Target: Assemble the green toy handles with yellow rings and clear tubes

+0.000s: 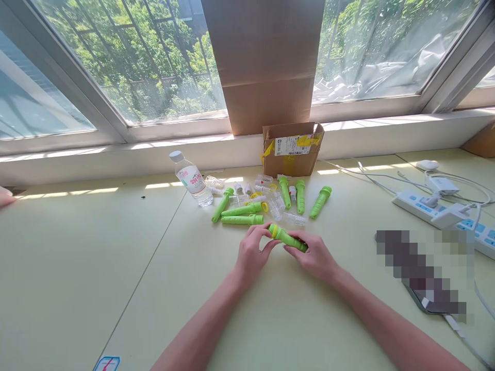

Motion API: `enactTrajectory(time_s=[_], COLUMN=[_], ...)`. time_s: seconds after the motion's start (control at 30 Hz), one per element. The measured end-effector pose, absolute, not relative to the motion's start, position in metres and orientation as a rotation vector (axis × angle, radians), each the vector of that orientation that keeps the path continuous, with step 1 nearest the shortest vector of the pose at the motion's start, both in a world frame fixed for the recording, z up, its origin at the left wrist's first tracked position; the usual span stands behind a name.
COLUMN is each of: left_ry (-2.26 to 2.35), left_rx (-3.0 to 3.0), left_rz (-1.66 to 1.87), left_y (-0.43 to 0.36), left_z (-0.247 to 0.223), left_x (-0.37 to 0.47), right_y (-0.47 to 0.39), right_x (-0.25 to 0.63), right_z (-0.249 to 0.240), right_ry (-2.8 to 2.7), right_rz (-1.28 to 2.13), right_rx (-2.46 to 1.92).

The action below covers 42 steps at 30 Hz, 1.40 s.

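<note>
Between my hands is a green plastic tube (286, 238), shaped like a flashlight handle, tilted with its threaded end up and to the left. A yellow ring (274, 231) sits around that threaded end. My right hand (315, 255) is closed around the lower body of the tube. At the threaded end, the fingers and thumb of my left hand (253, 252) pinch around the rim by the ring. Just beyond lie several more green tubes, among them one green tube (243, 220) nearest my left hand. Clear plastic caps (294, 219) and loose yellow rings (264, 206) are scattered among them.
A water bottle (192, 180) stands left of the parts, and an open cardboard box (293, 154) stands behind them. On the right are a power strip (433, 208), white cables and a partly pixelated phone (425, 299). Part of another person's hand (5, 197) shows at the left edge.
</note>
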<state>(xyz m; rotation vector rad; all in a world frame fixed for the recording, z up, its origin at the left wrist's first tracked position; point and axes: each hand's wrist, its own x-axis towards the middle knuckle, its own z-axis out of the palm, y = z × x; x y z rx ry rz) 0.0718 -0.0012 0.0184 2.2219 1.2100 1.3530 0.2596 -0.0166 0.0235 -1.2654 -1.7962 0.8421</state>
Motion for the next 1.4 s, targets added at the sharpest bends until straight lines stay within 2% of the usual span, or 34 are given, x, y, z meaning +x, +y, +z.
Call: enactTrajectory(time_s=[0.3, 0.53, 1.03, 1.23, 1.4], left_ry=[1.157, 1.174, 1.197, 1.19, 1.187], left_rx=[2.175, 2.19, 2.203, 2.275, 2.292], left_rz=[1.267, 1.3, 1.285, 1.354, 1.356], left_y=[-0.0012, 0.0, 0.0013, 0.0019, 0.001], left_z=[0.0237, 0.0184, 0.0171, 0.015, 0.0163], left_x=[0.0696, 0.0692, 0.0683, 0.0693, 0.0706], right_y=[-0.015, -0.0152, -0.0164, -0.0194, -0.0173], right_x=[0.2597, 0.2606, 0.2594, 0.2559, 0.2574], right_z=[0.0274, 0.0295, 0.0313, 0.0295, 0.0217], right_ry=[-1.676, -1.687, -1.888, -1.876, -1.87], right_rz=[1.098, 1.144, 0.945, 0.749, 0.652], right_rx=[-1.237, -1.252, -1.204, -1.367, -1.326])
